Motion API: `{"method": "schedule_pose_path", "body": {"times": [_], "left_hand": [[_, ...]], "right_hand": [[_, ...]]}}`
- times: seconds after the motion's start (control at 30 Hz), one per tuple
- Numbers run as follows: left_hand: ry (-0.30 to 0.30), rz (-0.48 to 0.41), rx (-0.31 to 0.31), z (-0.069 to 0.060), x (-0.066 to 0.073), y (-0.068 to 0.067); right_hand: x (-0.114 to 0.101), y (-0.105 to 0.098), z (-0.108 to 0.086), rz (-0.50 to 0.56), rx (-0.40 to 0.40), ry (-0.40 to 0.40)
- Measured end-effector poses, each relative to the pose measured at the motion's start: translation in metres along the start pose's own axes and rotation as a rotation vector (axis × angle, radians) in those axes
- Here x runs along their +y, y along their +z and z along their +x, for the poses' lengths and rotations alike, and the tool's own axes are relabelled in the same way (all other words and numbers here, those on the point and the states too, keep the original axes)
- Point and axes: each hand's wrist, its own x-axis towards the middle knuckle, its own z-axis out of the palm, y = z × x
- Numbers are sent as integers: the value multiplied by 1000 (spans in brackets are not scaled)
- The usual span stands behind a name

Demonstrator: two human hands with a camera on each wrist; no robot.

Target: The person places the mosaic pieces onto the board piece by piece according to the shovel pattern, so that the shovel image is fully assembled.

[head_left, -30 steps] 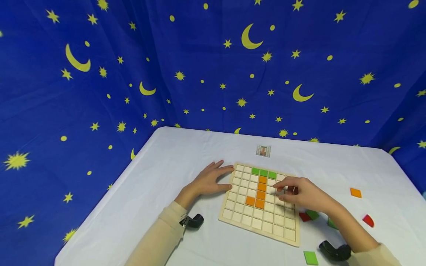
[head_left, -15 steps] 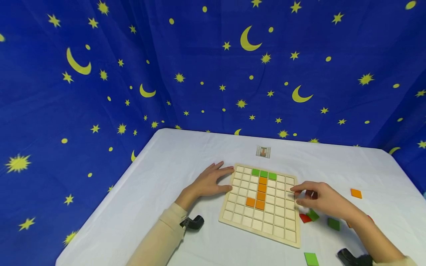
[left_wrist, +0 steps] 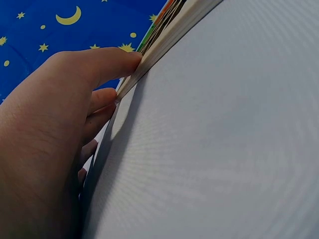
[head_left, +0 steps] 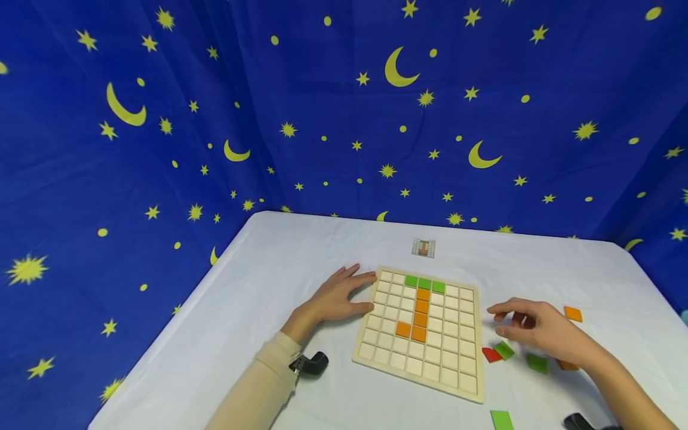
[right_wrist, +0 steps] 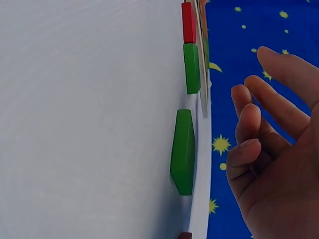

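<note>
My left hand [head_left: 333,298] touches the left edge of a wooden grid board [head_left: 433,340] with thumb and fingertips; the left wrist view shows the thumb against the board's side. Set in the board are a row of green tiles [head_left: 424,283], a column of orange tiles [head_left: 421,307] below it, and one orange tile [head_left: 403,329] left of the column's foot. Right of the board, my right hand [head_left: 543,325] hovers with loosely bent fingers and holds nothing. Near it lie a red piece [head_left: 491,355], a green tile [head_left: 504,350] and another green tile [right_wrist: 183,152].
A small card [head_left: 423,248] with a printed grid picture lies behind the board. At the right are an orange tile [head_left: 573,313], a partly hidden orange piece [head_left: 568,365] and, near the front, a light green tile [head_left: 502,420]. A blue star-patterned curtain [head_left: 322,107] surrounds the white table.
My right hand has drawn back from above the board to the right, over the table beside the loose pieces. My left hand stays at the board's edge. The set tiles look unchanged.
</note>
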Motion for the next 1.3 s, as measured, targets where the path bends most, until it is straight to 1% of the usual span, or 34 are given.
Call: {"method": "schedule_pose_path", "body": {"times": [0.13,0.27,0.5,0.7,0.8,0.93,1.2,1.3], "left_hand": [[-11,-10,-3,1,2,1],[-13,-15,-2,0,2,1],[-18,-15,-1,-2,1,0],[-19,-18,0,-2,2,-1],[-18,-15,-3,-1,3,-2],[-24,-14,-8,-1,3,-2],[-26,-10,-10,1,1,-1],[-21,-7,-7,1,1,0]], "right_hand": [[2,-3,-4,-44,-6,36],[3,-5,-8,-70,-4,36],[9,-9,-16,-46,4,0],[12,-13,-22,-21,-1,22],[15,-16,-26,-31,19,30],[21,-19,-32,-45,49,19],[30,-28,-41,-85,80,84],[35,-31,-44,-92,81,128]]}}
